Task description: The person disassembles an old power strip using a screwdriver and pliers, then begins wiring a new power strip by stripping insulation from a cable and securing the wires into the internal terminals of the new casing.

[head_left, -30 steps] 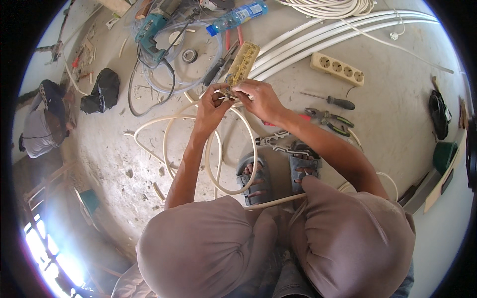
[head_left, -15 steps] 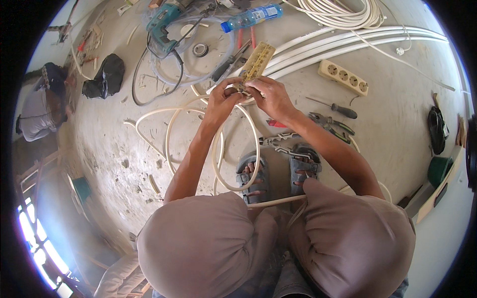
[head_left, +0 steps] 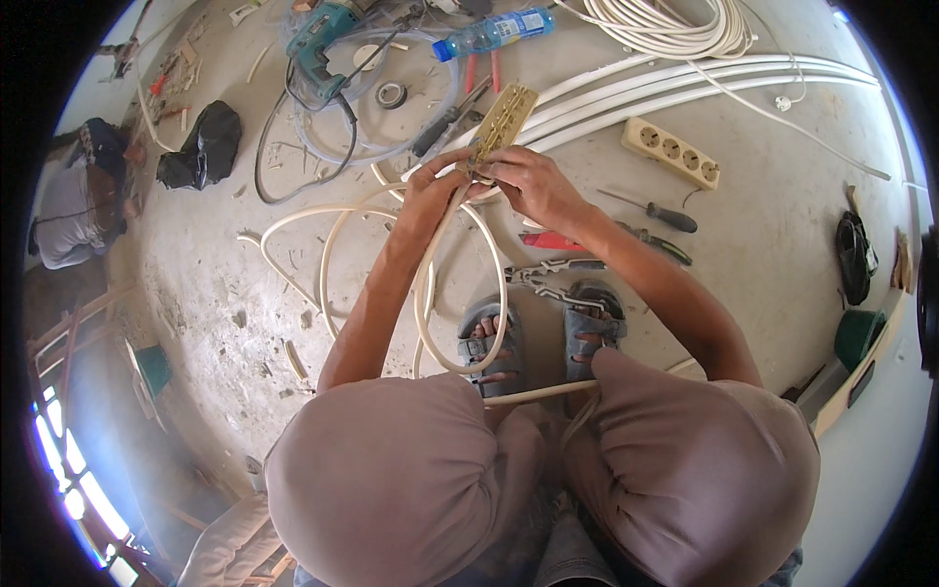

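Note:
An opened power strip (head_left: 507, 115), a cream housing with brass contacts showing, tilts up and away between my hands. My left hand (head_left: 428, 199) is closed at its near end, with the cream cable (head_left: 424, 311) running down from beside the thumb in a large loop. My right hand (head_left: 534, 186) pinches at the same near end from the other side. The fingertips hide the small wires and the exact grip there. Under my right forearm lie a red-handled tool (head_left: 550, 241), partly covered, and metal wire-stripping pliers (head_left: 548, 274).
A closed socket strip (head_left: 671, 154) and a screwdriver (head_left: 673, 217) lie to the right. White conduit pipes (head_left: 704, 80) and a cable coil (head_left: 719, 44) are behind. A teal drill (head_left: 318, 44), tape roll (head_left: 391, 95), water bottle (head_left: 494, 34) and black bag (head_left: 202, 147) sit further left.
My right forearm has come lower and covers more of the green-handled pliers. The cable now shows running straight down beside my left thumb. Both hands stay at the power strip's near end.

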{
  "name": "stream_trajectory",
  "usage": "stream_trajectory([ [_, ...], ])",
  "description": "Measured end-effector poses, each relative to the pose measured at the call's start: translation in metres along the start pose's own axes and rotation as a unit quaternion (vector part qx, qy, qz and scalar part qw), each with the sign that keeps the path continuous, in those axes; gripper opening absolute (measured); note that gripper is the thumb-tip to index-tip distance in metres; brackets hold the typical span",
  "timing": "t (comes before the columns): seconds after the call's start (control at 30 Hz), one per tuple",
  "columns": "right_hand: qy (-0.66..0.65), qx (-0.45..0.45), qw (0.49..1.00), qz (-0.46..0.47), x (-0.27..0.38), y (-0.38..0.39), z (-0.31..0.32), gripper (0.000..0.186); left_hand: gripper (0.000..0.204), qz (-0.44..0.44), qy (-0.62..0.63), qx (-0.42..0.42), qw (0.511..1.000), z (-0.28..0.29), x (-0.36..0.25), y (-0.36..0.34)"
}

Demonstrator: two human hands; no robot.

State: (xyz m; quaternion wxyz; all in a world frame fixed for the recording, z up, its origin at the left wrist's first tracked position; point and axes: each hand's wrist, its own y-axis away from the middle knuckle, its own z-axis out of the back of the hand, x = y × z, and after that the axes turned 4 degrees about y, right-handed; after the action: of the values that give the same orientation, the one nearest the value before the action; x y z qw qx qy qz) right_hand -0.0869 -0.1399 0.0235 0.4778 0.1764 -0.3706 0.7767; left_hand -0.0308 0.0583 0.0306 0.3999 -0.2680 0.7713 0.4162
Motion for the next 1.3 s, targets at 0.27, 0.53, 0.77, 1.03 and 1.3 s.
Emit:
stream_trajectory([
  [0.27, -0.011, 0.021, 1.000, -0.010, 0.000, -0.003, 0.003, 0.026, 0.045, 0.014, 0.044, 0.007, 0.999, 0.002, -0.001, 0.004],
  [0.53, 0.064, 0.054, 0.994, 0.071, -0.007, -0.007, 0.008, 0.014, 0.045, 0.017, 0.035, 0.004, 0.999, 0.000, 0.000, 0.004],
  [0.77, 0.124, 0.139, 0.969, 0.162, -0.021, -0.021, 0.020, 0.015, 0.041, 0.022, 0.029, -0.003, 0.999, -0.006, -0.002, 0.004],
  [1.03, 0.136, 0.159, 0.961, 0.183, -0.022, -0.035, 0.023, 0.015, 0.044, 0.014, -0.005, -0.050, 0.999, -0.013, -0.004, 0.004],
  [1.3, 0.136, 0.128, 0.972, 0.144, -0.010, -0.023, 0.023, 0.015, 0.050, 0.059, -0.049, -0.020, 0.997, -0.010, -0.008, 0.004],
])
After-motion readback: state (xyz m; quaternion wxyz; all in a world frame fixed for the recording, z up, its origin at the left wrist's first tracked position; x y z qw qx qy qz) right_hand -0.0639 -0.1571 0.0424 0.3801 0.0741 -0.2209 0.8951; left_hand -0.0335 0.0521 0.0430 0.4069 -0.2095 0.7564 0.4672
